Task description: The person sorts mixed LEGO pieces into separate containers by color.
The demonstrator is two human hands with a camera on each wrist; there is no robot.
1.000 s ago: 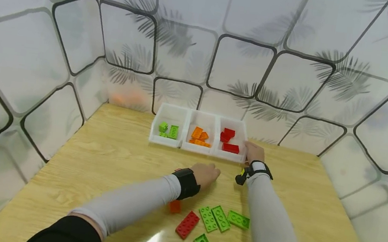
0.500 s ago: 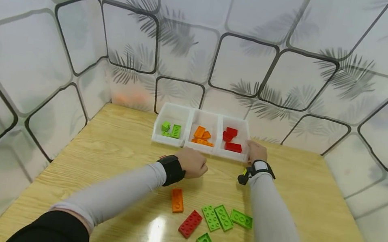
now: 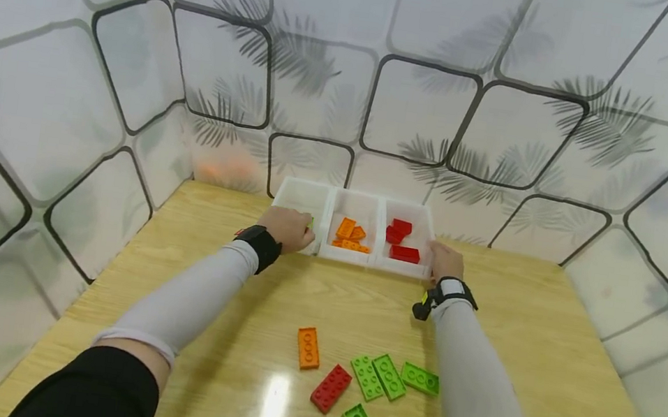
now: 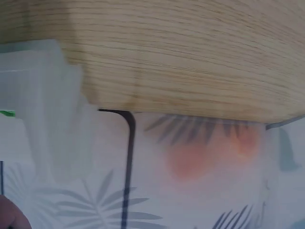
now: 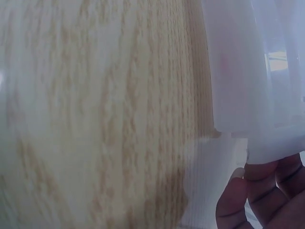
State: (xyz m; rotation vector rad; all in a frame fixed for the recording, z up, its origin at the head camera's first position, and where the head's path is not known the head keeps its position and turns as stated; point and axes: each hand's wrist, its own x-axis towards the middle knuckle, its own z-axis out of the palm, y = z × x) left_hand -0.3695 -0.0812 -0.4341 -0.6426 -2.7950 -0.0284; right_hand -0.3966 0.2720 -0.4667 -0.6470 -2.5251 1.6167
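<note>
Left hand (image 3: 290, 229) curled over the left compartment of the white tray (image 3: 350, 256), apparently pinching a green brick (image 3: 311, 222); right hand (image 3: 444, 261) gripping the tray's right end. Likely light, rigid, slick; best pinched by its long sides. Loose bricks (image 3: 371, 377) nearer on the surface (image 3: 230, 322).

We see the tray (image 3: 348, 256) at the desk's (image 3: 173, 272) far edge, bricks in its compartments. Loose bricks (image 3: 368, 382) lie nearer us, between our arms.

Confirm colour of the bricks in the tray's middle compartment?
Orange bricks; clearest in the head view.
</note>
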